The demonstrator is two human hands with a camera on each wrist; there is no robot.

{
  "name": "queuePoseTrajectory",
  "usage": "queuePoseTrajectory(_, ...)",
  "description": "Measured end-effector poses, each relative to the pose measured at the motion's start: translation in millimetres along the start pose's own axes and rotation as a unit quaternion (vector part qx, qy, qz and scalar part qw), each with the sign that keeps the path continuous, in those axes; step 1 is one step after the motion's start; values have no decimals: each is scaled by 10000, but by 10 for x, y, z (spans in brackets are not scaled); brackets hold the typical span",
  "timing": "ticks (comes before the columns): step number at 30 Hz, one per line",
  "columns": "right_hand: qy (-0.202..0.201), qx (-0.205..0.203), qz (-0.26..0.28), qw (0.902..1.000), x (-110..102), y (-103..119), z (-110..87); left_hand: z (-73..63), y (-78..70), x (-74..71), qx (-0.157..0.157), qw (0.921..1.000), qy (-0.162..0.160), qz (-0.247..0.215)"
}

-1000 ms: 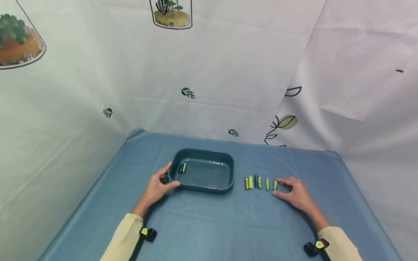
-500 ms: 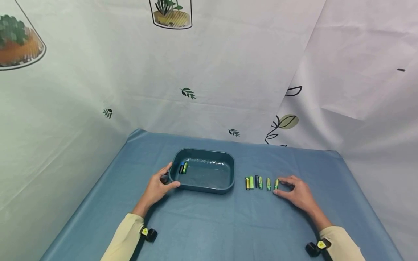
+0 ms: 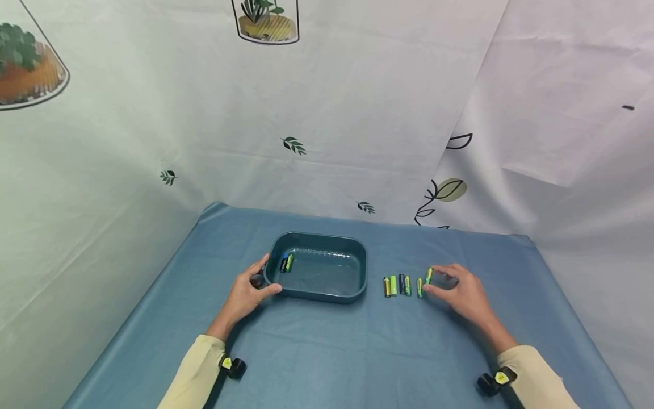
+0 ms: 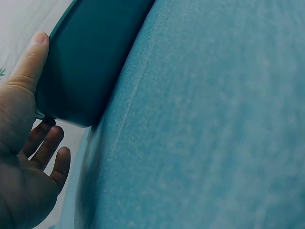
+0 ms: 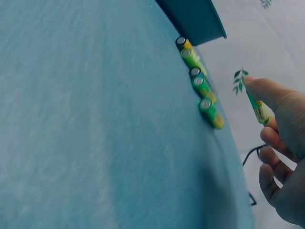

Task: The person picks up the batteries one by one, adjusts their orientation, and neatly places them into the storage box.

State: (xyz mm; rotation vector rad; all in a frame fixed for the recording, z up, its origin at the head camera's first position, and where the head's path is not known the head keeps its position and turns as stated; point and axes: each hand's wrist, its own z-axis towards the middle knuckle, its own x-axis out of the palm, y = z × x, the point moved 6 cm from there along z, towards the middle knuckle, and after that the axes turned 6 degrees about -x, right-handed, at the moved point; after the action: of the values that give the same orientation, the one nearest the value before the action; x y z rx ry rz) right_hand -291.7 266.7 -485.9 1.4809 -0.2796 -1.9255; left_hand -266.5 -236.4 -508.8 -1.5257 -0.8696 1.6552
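A dark teal rectangular dish (image 3: 324,296) lies on the table, and my left hand (image 3: 242,294) holds its left end. In the left wrist view, the thumb (image 4: 32,62) lies along the dish wall (image 4: 90,62) while the fingers are at the corner. My right hand (image 3: 464,294) pinches a green-yellow battery (image 5: 259,110) between thumb and fingertips, lifted off the cloth. Several batteries stay in a row left of that hand: a lone green one (image 3: 420,288), a dark one (image 3: 402,284) beside a green one (image 3: 407,286), and a light green one (image 3: 393,286) beside a gold-black one (image 3: 386,287).
Inside the dish, at its left end, a green battery (image 3: 289,263) and a dark one (image 3: 283,264) lie side by side. Blue cloth (image 3: 327,352) covers the table. A white printed curtain (image 3: 327,113) rises behind it and at both sides.
My right hand has raised the rightmost battery off the cloth and shifted it slightly left. The left hand and the dish have stayed in place.
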Motion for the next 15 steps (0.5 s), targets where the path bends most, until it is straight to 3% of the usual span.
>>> queuePoseTrajectory(15,-192,-329,52,9993,70,403,335,0,-13,-8,-28,10000,27,-24)
